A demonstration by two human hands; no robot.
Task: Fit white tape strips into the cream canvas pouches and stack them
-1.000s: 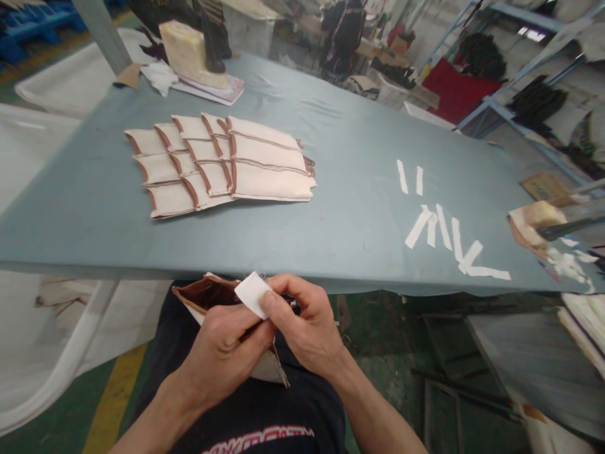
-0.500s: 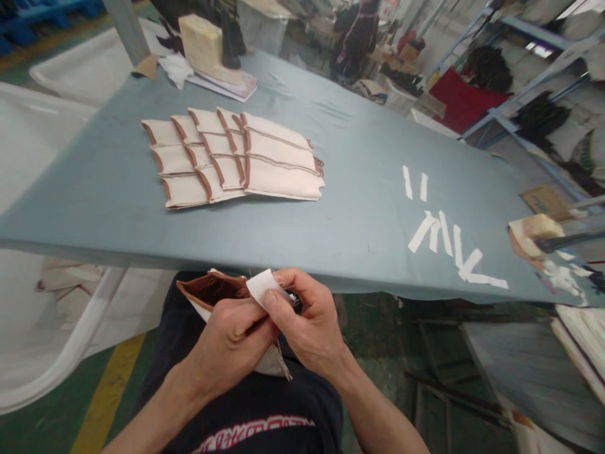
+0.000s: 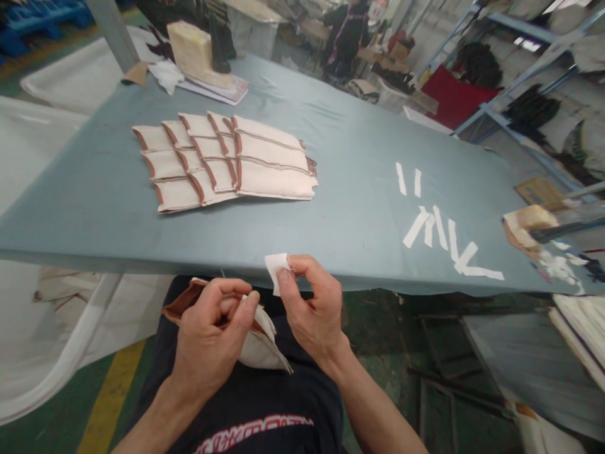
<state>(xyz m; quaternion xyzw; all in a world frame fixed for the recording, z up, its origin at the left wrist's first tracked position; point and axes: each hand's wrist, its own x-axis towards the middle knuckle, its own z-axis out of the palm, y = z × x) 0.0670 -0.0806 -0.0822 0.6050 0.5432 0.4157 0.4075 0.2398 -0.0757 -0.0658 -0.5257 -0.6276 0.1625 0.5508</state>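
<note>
hands over the lap at the table edge

left hand (image 3: 212, 340) grips a cream leather piece (image 3: 258, 343) with brown lining on the lap; right hand (image 3: 312, 309) pinches a small white patch (image 3: 275, 265) just above it, by the grey table (image 3: 354, 208).

A single view from the person's head faces forward and down across the grey surface (image 3: 340, 126). The surface's near edge crosses mid-frame. The left hand (image 3: 212, 340) and right hand (image 3: 312, 309) are close, just below that edge. Shelves (image 3: 491, 107) stand beyond the surface's far right.
</note>
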